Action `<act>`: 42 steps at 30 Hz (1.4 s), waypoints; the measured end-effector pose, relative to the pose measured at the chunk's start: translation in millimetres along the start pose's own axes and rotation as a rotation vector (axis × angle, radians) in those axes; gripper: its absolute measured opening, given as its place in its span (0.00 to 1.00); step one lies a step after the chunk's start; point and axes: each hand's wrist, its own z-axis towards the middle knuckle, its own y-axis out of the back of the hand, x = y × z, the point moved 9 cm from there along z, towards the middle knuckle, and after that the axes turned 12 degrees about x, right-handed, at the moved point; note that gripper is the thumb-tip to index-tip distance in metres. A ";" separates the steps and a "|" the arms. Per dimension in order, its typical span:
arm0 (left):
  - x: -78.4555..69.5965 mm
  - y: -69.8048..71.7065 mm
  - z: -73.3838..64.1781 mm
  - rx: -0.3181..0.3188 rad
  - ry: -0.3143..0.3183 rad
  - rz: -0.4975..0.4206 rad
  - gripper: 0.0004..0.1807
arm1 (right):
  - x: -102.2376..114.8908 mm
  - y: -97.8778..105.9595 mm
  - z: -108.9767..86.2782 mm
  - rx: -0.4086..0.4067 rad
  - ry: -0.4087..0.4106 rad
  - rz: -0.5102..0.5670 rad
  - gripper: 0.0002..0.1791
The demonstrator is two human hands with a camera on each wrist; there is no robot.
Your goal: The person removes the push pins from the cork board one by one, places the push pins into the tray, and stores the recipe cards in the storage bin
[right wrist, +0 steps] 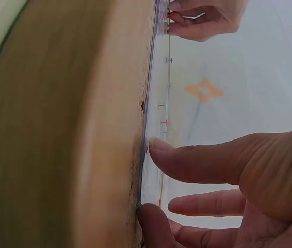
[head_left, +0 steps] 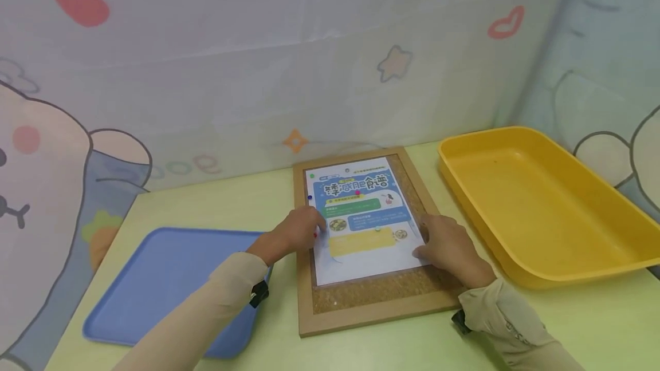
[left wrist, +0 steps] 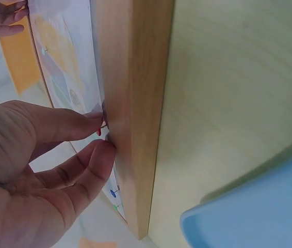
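Plainly, hands [head_left: 296, 231] [head_left: 450, 248] at paper [head_left: 371, 268] edges, blue tray [head_left: 180, 268] apart

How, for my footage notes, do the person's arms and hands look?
Both arms wear beige long sleeves, the left sleeve and the right sleeve, loose and wrinkled. The right one bears a small dark marking, too small to read. Something small and black shows at each cuff. The left hand and right hand are bare, with no gloves or rings visible.
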 end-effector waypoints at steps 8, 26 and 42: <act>-1.6 0.3 0.9 -0.010 0.003 -0.009 0.13 | 1.8 -0.6 -2.4 -0.009 -0.027 -0.001 0.30; -3.8 -4.6 9.6 0.061 0.073 0.154 0.09 | -3.8 -7.0 6.9 0.036 -0.079 0.014 0.33; -3.1 -11.2 27.7 0.162 -0.014 0.266 0.09 | -5.8 -3.3 4.9 0.008 -0.052 -0.004 0.26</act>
